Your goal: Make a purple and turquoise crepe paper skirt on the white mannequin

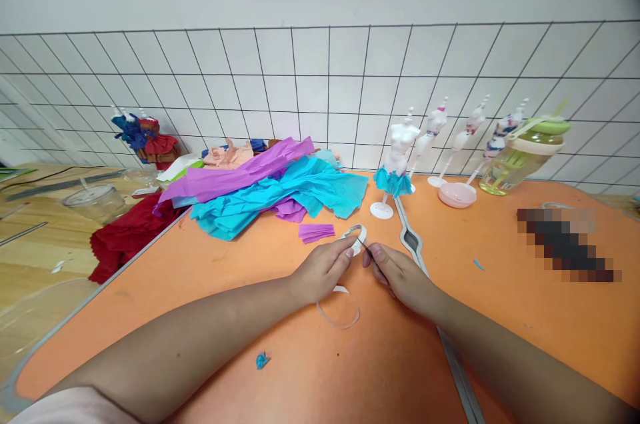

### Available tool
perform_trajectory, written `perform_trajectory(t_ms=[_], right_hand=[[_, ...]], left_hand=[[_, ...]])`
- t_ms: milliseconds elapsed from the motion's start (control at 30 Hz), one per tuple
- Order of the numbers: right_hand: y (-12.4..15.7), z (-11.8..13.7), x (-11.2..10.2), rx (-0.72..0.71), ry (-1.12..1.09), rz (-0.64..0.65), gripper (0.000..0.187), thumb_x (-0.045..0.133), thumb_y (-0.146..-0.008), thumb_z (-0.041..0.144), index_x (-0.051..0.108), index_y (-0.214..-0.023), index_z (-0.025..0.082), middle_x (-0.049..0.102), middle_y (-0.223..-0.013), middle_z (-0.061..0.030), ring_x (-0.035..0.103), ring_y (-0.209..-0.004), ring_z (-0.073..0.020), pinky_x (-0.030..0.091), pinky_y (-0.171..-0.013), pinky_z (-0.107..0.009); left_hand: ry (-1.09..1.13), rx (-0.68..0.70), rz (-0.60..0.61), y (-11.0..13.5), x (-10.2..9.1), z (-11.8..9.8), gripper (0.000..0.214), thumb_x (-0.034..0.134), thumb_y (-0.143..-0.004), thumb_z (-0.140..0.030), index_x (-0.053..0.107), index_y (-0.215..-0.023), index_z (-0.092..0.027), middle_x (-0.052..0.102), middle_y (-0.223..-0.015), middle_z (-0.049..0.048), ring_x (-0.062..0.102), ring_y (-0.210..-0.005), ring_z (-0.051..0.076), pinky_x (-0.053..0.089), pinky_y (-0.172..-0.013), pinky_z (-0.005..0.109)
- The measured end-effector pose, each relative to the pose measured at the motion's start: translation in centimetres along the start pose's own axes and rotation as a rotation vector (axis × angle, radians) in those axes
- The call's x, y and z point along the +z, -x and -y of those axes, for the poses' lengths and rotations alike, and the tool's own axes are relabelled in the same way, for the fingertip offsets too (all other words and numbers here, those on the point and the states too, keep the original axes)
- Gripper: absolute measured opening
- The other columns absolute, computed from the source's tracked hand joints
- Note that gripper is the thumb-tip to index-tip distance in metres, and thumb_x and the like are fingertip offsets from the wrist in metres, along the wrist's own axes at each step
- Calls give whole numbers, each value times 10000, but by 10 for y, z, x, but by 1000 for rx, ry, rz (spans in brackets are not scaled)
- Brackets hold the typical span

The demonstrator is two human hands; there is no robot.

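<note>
Over the middle of the orange table my left hand (pixel 327 267) is closed on a roll of white tape (pixel 358 232), held tilted on edge. My right hand (pixel 393 269) is closed on a thin dark pointed tool (pixel 366 249), perhaps tweezers; most of it is hidden by the fingers. The tool's tip meets the near side of the roll. Below my left hand a curled pale strip (pixel 353 323) lies on the table. A stack of purple paper strips (pixel 316 232) lies just beyond my left hand. A white mini mannequin (pixel 400 144) in a blue paper skirt stands behind.
Purple and cyan crepe paper (pixel 280 184) is heaped at back left, beside red crepe paper (pixel 120 231). Several mannequins (pixel 470 127), a pink dish (pixel 457 195) and a green-lidded bottle (pixel 530 151) stand back right. A blue scrap (pixel 262 361) lies in front.
</note>
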State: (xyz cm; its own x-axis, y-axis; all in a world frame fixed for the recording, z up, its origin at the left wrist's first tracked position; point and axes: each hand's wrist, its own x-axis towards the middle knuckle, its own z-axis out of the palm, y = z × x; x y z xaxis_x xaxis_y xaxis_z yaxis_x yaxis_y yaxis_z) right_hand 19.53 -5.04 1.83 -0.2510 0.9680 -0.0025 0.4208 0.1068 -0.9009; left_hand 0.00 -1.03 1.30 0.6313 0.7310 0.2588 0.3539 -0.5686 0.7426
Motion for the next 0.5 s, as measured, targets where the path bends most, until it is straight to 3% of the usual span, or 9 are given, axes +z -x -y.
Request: perform_trajectory(t_ms=[367,500], right_hand=[[-3,1,-4,-12,-3,65,464,262,-945,611,448,-767,225,324,-573,57,315,-521,-126,278,-498,-252],[-4,-1,-7,-54,98,-53,452,272,-950,594,451,-756,227,375,-596,45,388,-556,-138,317,-533,-257]], left_hand=[[-18,19,11,0,0,-2,425,295,-997,-362,555,-1268,-163,669,-957,69,613,-947,189,452,-878,294],[5,15,18,0,0,0,447,293,-997,-379,521,-1322,-174,661,-888,59,611,-931,196,457,-867,308]])
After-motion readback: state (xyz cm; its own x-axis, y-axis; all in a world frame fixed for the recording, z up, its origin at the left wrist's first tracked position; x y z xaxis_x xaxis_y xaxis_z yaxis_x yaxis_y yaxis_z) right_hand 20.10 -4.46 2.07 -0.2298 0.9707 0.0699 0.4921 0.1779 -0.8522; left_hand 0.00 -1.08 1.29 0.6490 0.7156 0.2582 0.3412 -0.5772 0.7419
